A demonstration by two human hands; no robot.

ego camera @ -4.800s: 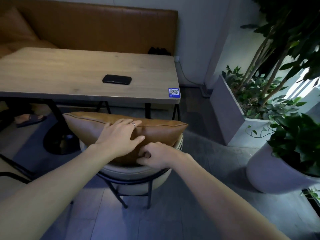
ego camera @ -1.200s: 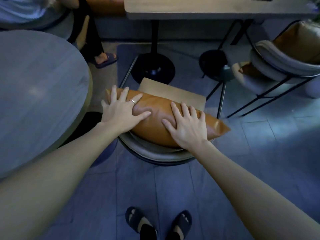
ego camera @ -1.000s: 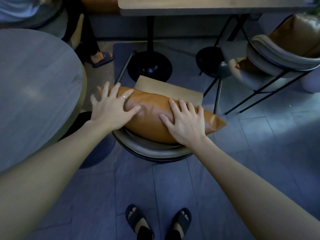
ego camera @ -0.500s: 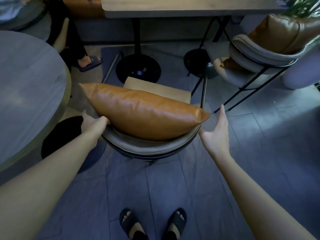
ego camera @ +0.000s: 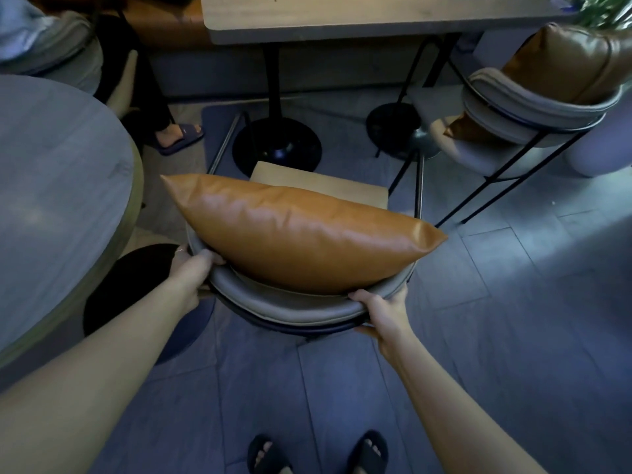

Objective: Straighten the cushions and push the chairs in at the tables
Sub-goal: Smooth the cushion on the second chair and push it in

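the tan leather cushion leans on the near chair, its long axis running left to right, its right corner dipping lower. left hand and right hand each wrap fingers around the curved grey backrest. two chairs with two cushions are in view, the second chair by the rectangular table. no writing is legible.
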